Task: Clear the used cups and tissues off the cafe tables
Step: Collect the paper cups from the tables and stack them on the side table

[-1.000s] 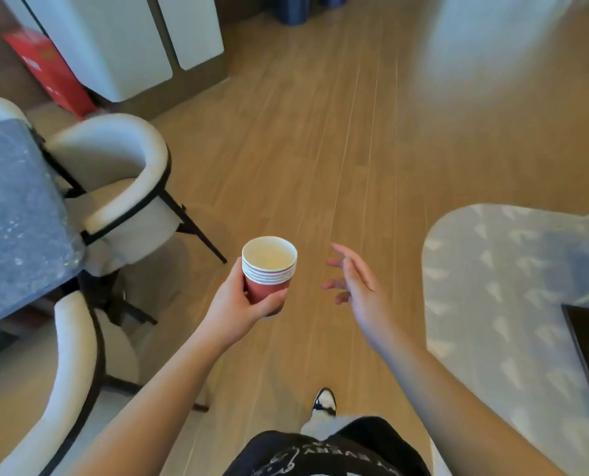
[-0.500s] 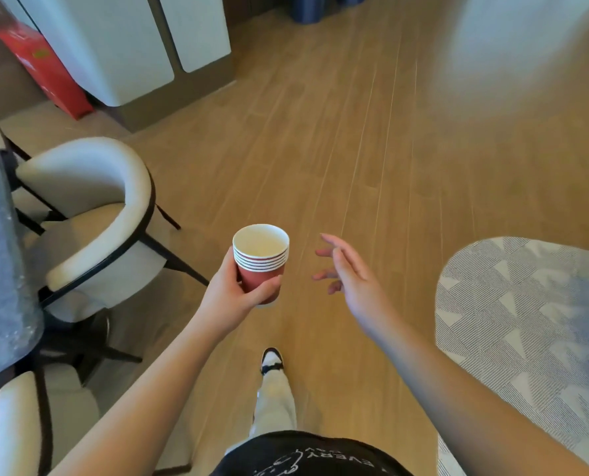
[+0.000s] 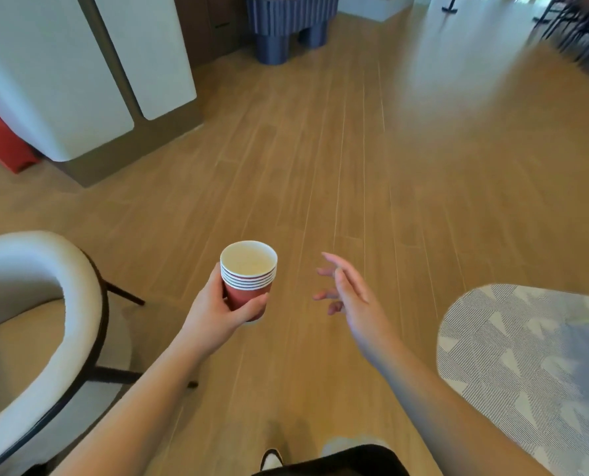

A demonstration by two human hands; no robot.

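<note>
Cups (image 3: 248, 280), red and stacked upright, sit gripped in the left hand (image 3: 217, 310) above the wooden floor (image 3: 355, 166); the right hand (image 3: 353, 300) hovers nearby, fingers loosely spread, empty.

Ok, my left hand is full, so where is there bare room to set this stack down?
The patterned table beside the right hand shows bare top. The white chair seat is bare too. The cup stack fills the left hand.
</note>
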